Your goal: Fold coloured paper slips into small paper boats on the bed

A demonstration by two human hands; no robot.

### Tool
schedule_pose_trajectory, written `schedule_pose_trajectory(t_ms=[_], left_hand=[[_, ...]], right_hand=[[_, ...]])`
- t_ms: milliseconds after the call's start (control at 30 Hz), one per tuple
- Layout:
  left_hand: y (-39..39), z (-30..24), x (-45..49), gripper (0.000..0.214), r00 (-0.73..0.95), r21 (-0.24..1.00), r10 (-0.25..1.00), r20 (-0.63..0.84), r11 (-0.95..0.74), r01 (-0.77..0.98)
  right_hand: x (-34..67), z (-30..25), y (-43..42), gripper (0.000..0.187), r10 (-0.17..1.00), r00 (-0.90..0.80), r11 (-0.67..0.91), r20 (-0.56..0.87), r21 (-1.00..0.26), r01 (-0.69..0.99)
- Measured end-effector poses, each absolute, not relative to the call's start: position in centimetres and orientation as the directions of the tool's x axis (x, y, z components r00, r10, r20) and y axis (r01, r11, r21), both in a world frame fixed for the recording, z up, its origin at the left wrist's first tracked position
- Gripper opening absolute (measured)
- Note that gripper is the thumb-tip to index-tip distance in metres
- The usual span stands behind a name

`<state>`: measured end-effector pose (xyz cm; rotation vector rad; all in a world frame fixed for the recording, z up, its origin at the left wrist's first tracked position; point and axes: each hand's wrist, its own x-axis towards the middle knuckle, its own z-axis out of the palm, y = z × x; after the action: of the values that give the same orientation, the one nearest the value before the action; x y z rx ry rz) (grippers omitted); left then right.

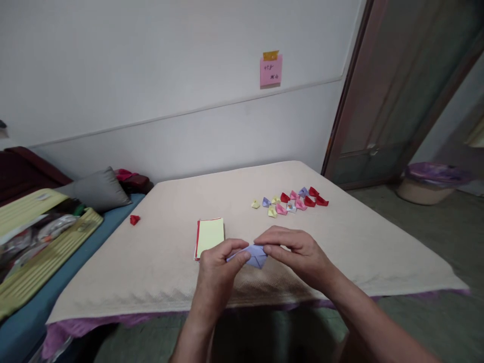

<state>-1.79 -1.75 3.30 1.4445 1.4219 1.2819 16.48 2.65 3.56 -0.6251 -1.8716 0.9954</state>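
Observation:
A piece of folded lilac paper (257,257) is held in the air above the table's front edge. My left hand (221,267) pinches its left end between thumb and fingers. At its upper right corner, my right hand (297,249) grips the paper with thumb and fingertips. Creases and layered flaps show on the paper's face. Just behind my left hand lies a stack of paper sheets (210,236), pale yellow on top with red showing at the edge. Several small folded paper boats (291,205) in red, pink, yellow, lilac and white stand in a group farther back on the right.
A cream cloth (159,272) covers the table. A red folded piece (134,220) lies near its left edge. Left of the table are a grey cushion (96,190) and a yellow-green case (49,252). A pink note (270,71) is taped to the wall; a bin (427,189) stands at right.

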Motion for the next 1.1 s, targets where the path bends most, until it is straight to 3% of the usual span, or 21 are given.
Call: schedule_pose_trajectory(t_ms=[100, 200, 367, 533, 667, 900, 1100], left_hand=[[-2.1, 3.4, -1.5, 0.009, -0.098, 0.866, 0.956, 0.277, -0.204, 0.457], [-2.3, 3.5, -1.2, 0.008, -0.058, 0.781, 0.932, 0.358, -0.265, 0.565], [-2.3, 3.5, -0.7, 0.007, -0.038, 0.651, 0.894, 0.446, -0.295, 0.699], [-2.2, 3.3, -0.4, 0.008, -0.002, 0.595, 0.872, 0.49, -0.332, 0.731], [-2.2, 3.3, -0.2, 0.007, -0.017, 0.65, 0.886, 0.464, -0.327, 0.686], [-2.1, 3.8, -0.7, 0.022, -0.113, 0.892, 0.959, 0.261, -0.195, 0.407], [-1.9, 3.4, -1.5, 0.018, -0.124, 0.923, 0.961, 0.249, -0.197, 0.331]], right_hand=[[16.5, 3.3, 2.7, 0.026, 0.842, -0.385, 0.437, 0.377, -0.896, 0.078], [16.6, 3.2, 2.9, 0.021, 0.871, -0.396, 0.348, 0.292, -0.934, 0.076], [16.8, 3.7, 2.8, 0.014, 0.833, -0.471, 0.38, 0.289, -0.919, 0.108], [16.5, 3.7, 2.4, 0.012, 0.846, -0.436, 0.419, 0.309, -0.889, 0.183], [16.3, 3.5, 2.3, 0.013, 0.833, -0.429, 0.462, 0.349, -0.865, 0.196], [16.7, 3.8, 2.3, 0.012, 0.778, -0.397, 0.591, 0.487, -0.781, 0.201], [16.9, 4.0, 2.2, 0.013, 0.757, -0.396, 0.627, 0.52, -0.747, 0.219]])
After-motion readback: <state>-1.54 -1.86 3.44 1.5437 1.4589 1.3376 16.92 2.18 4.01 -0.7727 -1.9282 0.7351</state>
